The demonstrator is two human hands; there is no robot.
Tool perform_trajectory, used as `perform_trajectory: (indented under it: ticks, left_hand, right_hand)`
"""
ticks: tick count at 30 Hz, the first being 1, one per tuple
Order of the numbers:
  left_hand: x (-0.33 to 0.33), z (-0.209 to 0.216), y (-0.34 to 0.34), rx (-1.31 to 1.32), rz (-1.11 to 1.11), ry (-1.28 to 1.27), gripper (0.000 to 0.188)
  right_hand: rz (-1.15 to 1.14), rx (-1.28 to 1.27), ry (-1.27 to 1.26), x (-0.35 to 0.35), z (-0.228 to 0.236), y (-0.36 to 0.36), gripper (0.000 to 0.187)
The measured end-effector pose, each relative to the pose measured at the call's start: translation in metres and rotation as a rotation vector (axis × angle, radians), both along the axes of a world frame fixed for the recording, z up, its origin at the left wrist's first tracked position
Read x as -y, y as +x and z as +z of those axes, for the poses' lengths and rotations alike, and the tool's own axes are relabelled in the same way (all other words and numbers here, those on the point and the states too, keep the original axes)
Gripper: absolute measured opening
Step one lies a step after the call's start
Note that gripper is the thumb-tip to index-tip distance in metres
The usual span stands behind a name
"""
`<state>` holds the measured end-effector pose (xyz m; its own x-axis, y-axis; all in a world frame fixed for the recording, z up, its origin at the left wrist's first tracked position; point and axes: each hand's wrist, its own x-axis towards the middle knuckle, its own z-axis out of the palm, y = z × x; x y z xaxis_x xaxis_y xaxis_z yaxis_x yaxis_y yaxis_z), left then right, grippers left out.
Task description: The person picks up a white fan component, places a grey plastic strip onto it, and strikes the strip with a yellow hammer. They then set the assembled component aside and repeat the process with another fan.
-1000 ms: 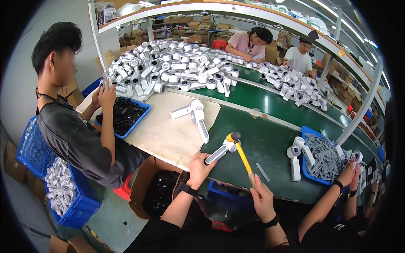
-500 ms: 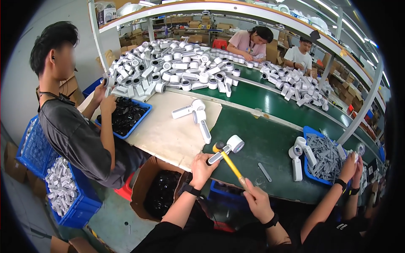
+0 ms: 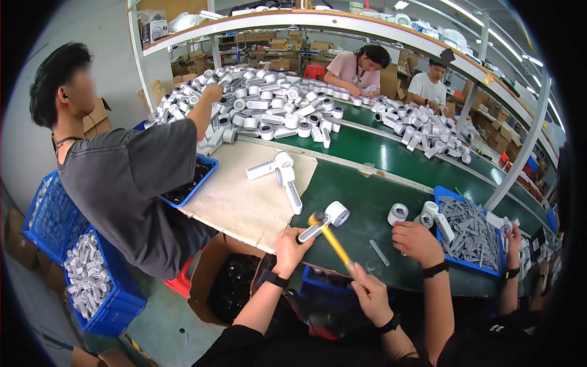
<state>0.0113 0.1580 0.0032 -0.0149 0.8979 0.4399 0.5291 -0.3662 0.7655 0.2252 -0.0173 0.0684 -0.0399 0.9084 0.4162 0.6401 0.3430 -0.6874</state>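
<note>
My left hand [image 3: 290, 249] is closed round the handle end of a white handheld fan [image 3: 337, 213], whose round head points away to the right. A grey strip runs along the fan's handle. In my right hand [image 3: 372, 300] is a hammer [image 3: 337, 246] with a yellow shaft. The hammer's dark and yellow head lies over the fan's handle, close to its neck; whether they touch I cannot tell. Right of the hammer, a loose grey strip [image 3: 379, 252] rests on the green tabletop. Two more white fans [image 3: 290, 189] lie on the beige sheet beyond my left hand.
A co-worker's hand [image 3: 419, 241] is at a white fan on my right, beside a blue tray [image 3: 496, 264] of grey strips. At left, another person [image 3: 122, 183] reaches into a large fan pile [image 3: 263, 104]. An open carton [image 3: 197, 293] stands below the table edge.
The co-worker's arm at right has come in over the table, with a fan standing by that hand. The person at left has stretched an arm to the pile. My hands stay nearly in place.
</note>
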Motion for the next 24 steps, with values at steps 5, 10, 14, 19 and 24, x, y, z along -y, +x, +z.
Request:
perform_trajectory:
  ticks: [5,10,14,19,24]
  left_hand:
    - [0.002,0.018,0.009,-0.287,0.043,0.111,0.027]
    - [-0.016,0.025,0.033,-0.315,0.011,0.24,0.03]
    - [-0.043,0.023,0.04,-0.395,-0.056,0.239,0.025]
    - [-0.098,0.024,0.014,-0.601,0.139,0.225,0.043]
    - [-0.142,0.027,-0.018,-0.626,0.443,0.194,0.043]
  right_hand:
    - [-0.124,-0.058,-0.067,-0.026,-0.02,0.021,0.051]
    - [-0.151,0.013,-0.076,-0.022,-0.024,0.019,0.052]
    - [-0.16,-0.04,-0.104,-0.021,-0.025,0.027,0.052]
    - [-0.215,-0.16,-0.119,0.016,-0.03,0.046,0.05]
    - [-0.382,-0.32,-0.096,0.067,-0.033,0.063,0.055]
